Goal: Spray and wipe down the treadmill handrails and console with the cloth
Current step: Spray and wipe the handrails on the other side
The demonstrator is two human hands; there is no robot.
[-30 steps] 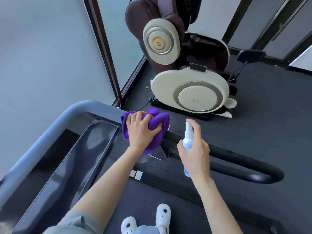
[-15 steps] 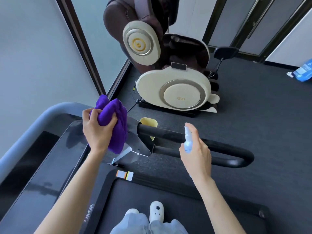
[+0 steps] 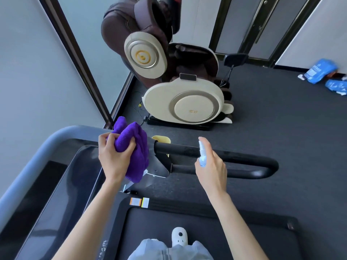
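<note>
Little writing reads clearly here: pale lettering runs along the black frame edge of the treadmill deck (image 3: pixel 206 231) near the bottom of the view but is too cut off to make out, an orange and a yellow sticker (image 3: pixel 139 202) sit side by side on the frame with print too small to read, and a gold mark on the round cream side panel of the brown massage chair (image 3: pixel 193 109) is illegible. Your left hand (image 3: pixel 114 156) grips a bunched, fluffy purple microfibre cloth (image 3: pixel 134 145), held over the corner where the glossy black console (image 3: pixel 62 184) meets the black padded looped handrail (image 3: pixel 244 162). Your right hand (image 3: pixel 211 166) is wrapped round a small clear spray bottle (image 3: pixel 202 154) with a white nozzle, forefinger on top, just beside the rail's upper bar. Blue printed packets (image 3: pixel 319 71) lie on the dark floor far right.
</note>
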